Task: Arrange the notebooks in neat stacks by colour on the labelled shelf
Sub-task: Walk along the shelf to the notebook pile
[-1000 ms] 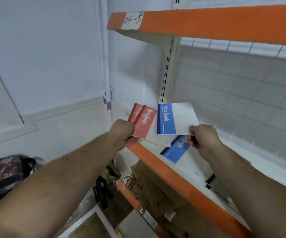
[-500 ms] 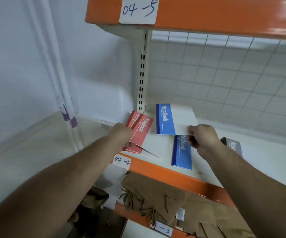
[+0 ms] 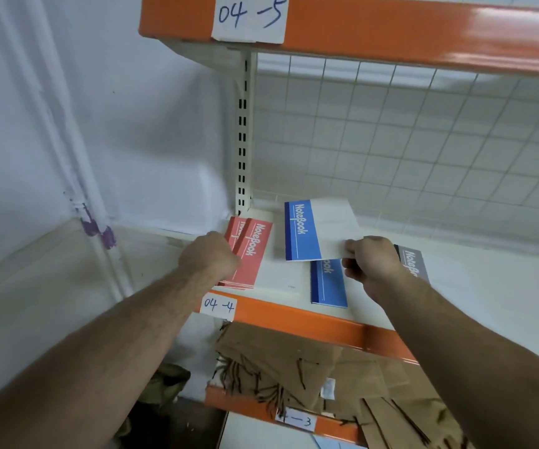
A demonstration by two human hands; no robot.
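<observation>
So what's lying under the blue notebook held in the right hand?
A second blue notebook lies flat on the shelf below the held blue notebook. Its top end is covered by that one and the right hand.

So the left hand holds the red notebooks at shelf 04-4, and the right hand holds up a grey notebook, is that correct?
Not quite. In the head view the right hand holds up a blue notebook; the grey notebook lies on the shelf beside it. The rest is right.

Both arms stretch forward, left hand [image 3: 208, 258] fisted, right hand [image 3: 372, 261] pinching.
</observation>
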